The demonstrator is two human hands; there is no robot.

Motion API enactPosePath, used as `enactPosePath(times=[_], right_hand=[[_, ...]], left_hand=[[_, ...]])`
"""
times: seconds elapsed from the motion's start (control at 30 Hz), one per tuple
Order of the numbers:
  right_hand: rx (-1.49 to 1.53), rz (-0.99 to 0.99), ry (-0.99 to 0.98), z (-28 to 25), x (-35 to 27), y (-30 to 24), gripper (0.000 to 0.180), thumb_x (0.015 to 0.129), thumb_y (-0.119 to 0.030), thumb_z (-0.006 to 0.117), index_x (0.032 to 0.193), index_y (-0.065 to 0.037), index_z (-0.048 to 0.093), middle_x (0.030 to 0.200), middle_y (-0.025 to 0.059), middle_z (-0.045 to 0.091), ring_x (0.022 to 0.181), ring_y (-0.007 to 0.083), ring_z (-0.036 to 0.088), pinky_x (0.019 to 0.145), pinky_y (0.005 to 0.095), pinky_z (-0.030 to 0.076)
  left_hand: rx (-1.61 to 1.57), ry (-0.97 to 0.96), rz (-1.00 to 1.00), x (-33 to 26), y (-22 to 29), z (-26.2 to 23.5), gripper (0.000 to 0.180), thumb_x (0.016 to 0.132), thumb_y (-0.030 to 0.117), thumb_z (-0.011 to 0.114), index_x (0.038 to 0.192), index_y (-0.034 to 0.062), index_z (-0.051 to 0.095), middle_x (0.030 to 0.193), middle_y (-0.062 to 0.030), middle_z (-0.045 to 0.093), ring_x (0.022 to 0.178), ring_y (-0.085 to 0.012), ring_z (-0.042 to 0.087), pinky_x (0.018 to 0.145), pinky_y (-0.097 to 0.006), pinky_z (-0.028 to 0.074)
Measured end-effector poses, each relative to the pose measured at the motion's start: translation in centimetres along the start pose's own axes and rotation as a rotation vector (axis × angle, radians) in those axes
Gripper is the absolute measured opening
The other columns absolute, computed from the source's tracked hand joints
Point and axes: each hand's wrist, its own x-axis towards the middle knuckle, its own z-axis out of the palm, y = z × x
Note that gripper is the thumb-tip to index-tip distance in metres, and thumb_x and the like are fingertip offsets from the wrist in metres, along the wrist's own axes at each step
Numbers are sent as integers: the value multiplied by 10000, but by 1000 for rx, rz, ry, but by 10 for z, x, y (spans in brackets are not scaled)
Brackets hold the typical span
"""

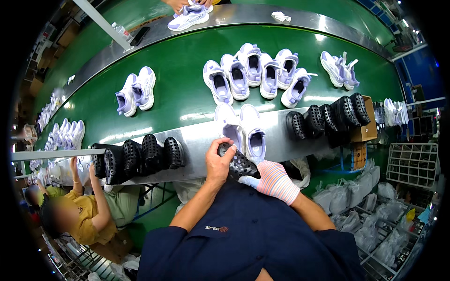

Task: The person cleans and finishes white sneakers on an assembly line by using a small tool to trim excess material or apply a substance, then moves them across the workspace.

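Between my hands is a black shoe insert (242, 167) dotted with round holes. My bare left hand (219, 161) grips its far left end, thumb on top. My right hand (276, 181), in a striped knit glove with pale blue fingertips, is closed round its near right side. Just beyond, a white and lilac sneaker (227, 116) and a second sneaker (251, 119) stand side by side on the metal ledge (197, 140), openings toward me. The insert's far end overlaps the left sneaker's heel; I cannot tell whether it is inside.
More black inserts stand on the ledge at left (151, 152) and right (345, 112), near a cardboard box (369, 122). Sneakers (253, 65) cluster on the green belt (178, 84), with other pairs either side. Co-workers sit at left and work across the belt. Bagged items (351, 192) fill a rack at right.
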Motion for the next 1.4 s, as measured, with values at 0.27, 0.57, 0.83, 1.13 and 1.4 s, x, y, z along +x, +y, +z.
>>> enactPosePath(times=[0.27,0.57,0.83,1.13,1.4], right_hand=[[20,142,-29,20,12,33,573,890,-554,668,889,18,693,829,269,691,842,439,687,786,502,543],[-183,348,-133,-6,57,19,437,886,-411,651,999,-3,759,997,238,733,979,389,713,886,459,561],[-349,204,41,53,109,15,228,905,-156,576,1019,-11,711,948,201,748,909,341,749,751,456,600],[-386,63,194,89,116,39,166,909,-130,580,898,-19,704,856,194,731,793,340,740,680,461,599],[-150,55,271,85,123,55,275,931,-284,655,1092,-61,650,904,188,719,875,379,713,735,489,568]], left_hand=[[254,22,70,3,6,20,308,891,125,738,1152,4,627,1048,-73,674,903,-149,610,818,-303,512],[878,-35,691,95,-23,1,198,799,85,708,920,-68,672,1113,-271,651,1167,-439,571,1031,-479,461],[790,-261,533,91,-24,5,130,845,70,673,850,-51,626,888,-261,656,908,-455,627,829,-522,504],[672,-398,343,84,-14,-13,167,893,85,674,993,-47,657,897,-241,691,836,-392,675,761,-444,529],[562,-355,365,92,-12,-20,203,865,92,691,1008,-50,663,1020,-266,667,956,-417,655,815,-479,509]])
